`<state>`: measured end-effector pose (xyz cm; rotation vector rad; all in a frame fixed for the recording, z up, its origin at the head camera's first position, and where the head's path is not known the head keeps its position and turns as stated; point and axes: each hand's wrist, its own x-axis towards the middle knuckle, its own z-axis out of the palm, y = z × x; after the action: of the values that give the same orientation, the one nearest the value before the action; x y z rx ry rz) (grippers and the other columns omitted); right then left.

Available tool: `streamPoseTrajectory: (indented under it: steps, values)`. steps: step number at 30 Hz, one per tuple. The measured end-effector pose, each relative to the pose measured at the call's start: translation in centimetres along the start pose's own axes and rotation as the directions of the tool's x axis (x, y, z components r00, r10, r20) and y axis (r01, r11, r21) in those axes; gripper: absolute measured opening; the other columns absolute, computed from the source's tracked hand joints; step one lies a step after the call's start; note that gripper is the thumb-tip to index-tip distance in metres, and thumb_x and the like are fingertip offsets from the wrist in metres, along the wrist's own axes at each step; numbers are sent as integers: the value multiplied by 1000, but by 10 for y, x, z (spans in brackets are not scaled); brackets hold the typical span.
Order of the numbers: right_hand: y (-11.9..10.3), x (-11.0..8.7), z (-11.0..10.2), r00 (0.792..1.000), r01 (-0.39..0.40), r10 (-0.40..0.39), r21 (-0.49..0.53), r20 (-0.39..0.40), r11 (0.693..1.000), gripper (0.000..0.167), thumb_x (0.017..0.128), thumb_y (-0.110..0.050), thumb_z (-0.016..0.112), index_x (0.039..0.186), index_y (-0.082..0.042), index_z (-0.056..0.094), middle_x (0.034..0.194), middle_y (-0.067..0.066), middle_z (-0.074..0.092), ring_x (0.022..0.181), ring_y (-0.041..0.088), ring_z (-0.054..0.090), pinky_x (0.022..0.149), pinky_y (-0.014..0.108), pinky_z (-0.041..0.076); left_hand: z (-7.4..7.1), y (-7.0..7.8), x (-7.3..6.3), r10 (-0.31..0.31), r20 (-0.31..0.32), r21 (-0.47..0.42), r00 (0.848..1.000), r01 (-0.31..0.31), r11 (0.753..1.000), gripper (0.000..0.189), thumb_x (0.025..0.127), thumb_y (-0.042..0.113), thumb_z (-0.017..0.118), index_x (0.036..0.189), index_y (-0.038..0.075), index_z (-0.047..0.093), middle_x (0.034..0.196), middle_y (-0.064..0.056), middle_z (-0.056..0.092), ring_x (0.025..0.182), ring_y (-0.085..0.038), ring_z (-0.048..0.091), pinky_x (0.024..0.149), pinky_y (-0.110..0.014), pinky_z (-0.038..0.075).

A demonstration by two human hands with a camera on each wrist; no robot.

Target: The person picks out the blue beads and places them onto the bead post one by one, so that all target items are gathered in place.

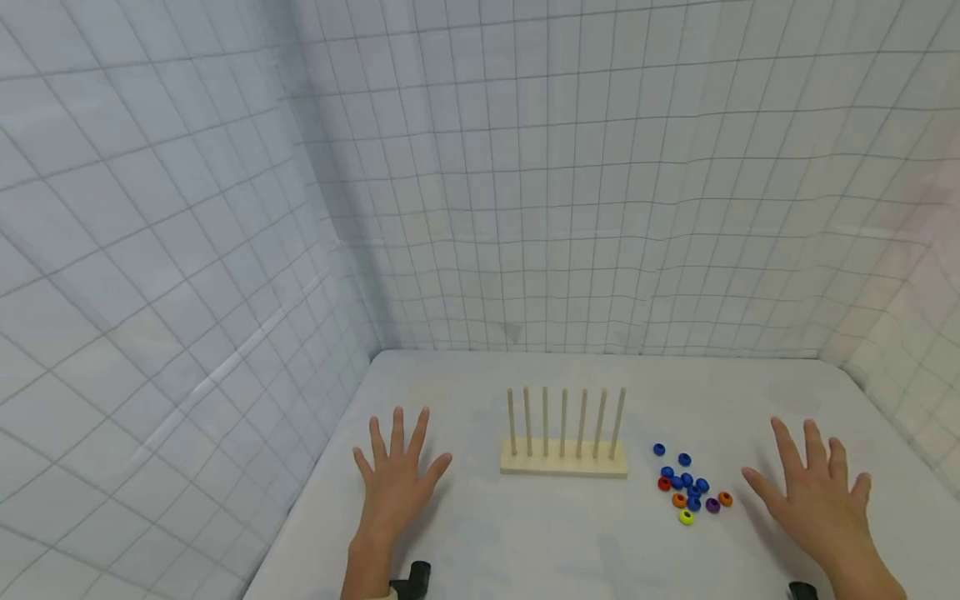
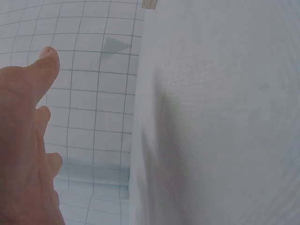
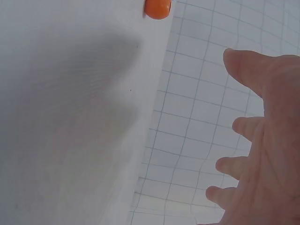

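My left hand [image 1: 395, 492] hovers over the left part of the white table with its fingers spread, holding nothing. Over on the right, my right hand [image 1: 821, 504] is likewise spread and bare, just right of a loose group of beads. Most of these are blue beads [image 1: 687, 480]; a red bead [image 1: 664, 483], a purple bead [image 1: 712, 505], a yellow bead [image 1: 686, 517] and two orange beads [image 1: 725, 499] lie among them. Between the hands stands a pale wooden base [image 1: 564, 467] with several upright pegs [image 1: 564, 421]. In the right wrist view one orange bead [image 3: 158, 8] shows at the top.
White sheets with a dark grid [image 1: 570, 183] enclose the table [image 1: 480, 533] at the back and both sides. The table's far edge meets the back sheet. A dark strap piece [image 1: 412, 581] sits at the left wrist.
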<state>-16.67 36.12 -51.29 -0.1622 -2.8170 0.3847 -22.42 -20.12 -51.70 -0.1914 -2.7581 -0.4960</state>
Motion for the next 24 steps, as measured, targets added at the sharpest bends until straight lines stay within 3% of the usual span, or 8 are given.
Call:
streamPoseTrajectory:
  steps: [7,15,20,24]
  values:
    - [-2,1,1,996,69,-67,30,-63,997,97,93,-50,66,163,-14,8,158,36,8,137,64,8,97,86,5,-1,1,1,-9,3,-78,1000,9,997,83,96,65,52,163,30,17,167,-19,7,148,-52,-7,103,-83,1]
    - [-9,3,4,984,159,-142,166,-106,973,89,93,-35,72,161,-12,20,154,38,20,134,61,22,94,82,25,-3,5,2,-77,0,-185,997,76,980,88,95,63,55,163,25,15,164,-24,15,148,-52,4,104,-81,12]
    - [-14,5,0,981,179,-152,252,-123,951,83,93,-28,74,159,-8,27,148,37,32,128,60,32,97,78,28,-2,11,2,-93,36,-359,995,100,928,88,94,64,56,163,32,12,167,-13,11,151,-43,0,110,-75,13]
    - [-18,5,-2,990,138,-124,294,-65,946,83,95,-31,72,159,-10,25,149,34,35,128,59,34,94,78,31,-1,16,4,-64,57,-481,996,83,873,87,94,65,56,162,36,11,167,-4,13,153,-33,4,116,-66,16]
